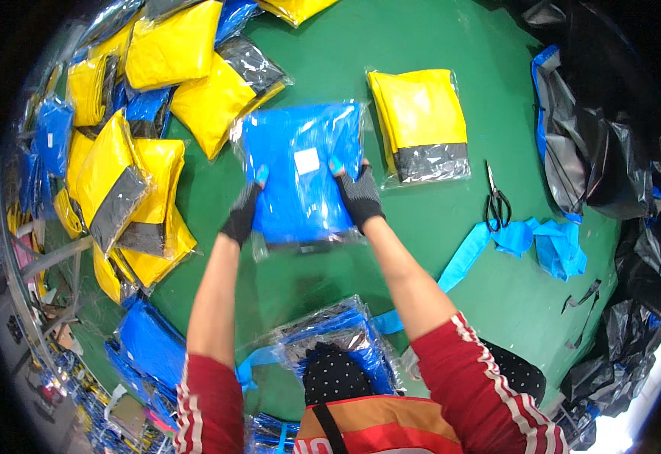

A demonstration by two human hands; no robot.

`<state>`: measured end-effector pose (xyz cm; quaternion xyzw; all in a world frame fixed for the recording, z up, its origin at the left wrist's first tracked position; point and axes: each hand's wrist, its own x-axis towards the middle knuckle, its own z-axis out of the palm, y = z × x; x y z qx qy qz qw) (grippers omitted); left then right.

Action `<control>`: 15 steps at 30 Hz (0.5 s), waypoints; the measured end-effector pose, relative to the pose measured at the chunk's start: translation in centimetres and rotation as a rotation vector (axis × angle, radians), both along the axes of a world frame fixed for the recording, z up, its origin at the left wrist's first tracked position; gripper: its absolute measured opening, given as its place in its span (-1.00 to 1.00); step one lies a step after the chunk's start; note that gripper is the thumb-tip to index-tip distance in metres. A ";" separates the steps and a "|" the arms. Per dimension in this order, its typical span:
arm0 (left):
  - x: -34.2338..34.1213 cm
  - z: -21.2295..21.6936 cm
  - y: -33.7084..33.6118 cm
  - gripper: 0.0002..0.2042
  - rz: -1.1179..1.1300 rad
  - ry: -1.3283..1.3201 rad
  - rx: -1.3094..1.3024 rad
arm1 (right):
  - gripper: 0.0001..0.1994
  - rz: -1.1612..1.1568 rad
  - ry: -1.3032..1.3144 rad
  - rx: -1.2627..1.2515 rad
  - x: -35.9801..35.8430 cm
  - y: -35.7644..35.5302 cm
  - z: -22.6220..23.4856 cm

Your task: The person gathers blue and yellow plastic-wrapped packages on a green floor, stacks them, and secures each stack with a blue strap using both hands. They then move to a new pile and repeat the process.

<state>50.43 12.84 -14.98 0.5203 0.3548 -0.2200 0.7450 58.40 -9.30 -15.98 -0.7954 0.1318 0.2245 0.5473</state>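
A green table (451, 250) fills the middle of the view, crowded on the left with a heap of yellow packets (156, 113) and some blue ones in clear plastic. Both gloved hands grip one blue packet (300, 170) by its lower half, held flat over the middle of the table: the left hand (241, 216) pinches its left edge, the right hand (360, 198) its right edge, fingers closed on the plastic.

The slick wrapper could slide out of the gloves, since only the edges are pinched. Swung left, the packet could knock the leaning yellow heap, which already overhangs the table's left edge.

To the right lie a single yellow packet (419, 125), close by, then scissors (496, 203) and blue straps (535, 246). Bare green surface lies above and just below the held packet.
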 end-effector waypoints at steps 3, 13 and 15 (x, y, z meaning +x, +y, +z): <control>-6.3 0.1 -4.0 -0.12 0.134 0.055 0.053 | -0.06 0.334 0.050 -0.225 -3.4 -2.9 -0.1; -8.7 -2.9 -4.7 -0.12 0.286 -0.011 -0.179 | -0.08 0.424 0.462 0.350 -1.8 -4.0 -4.0; -7.3 1.4 -5.6 -0.12 0.304 0.097 -0.083 | -0.13 0.430 0.427 0.442 -1.5 -4.7 -1.0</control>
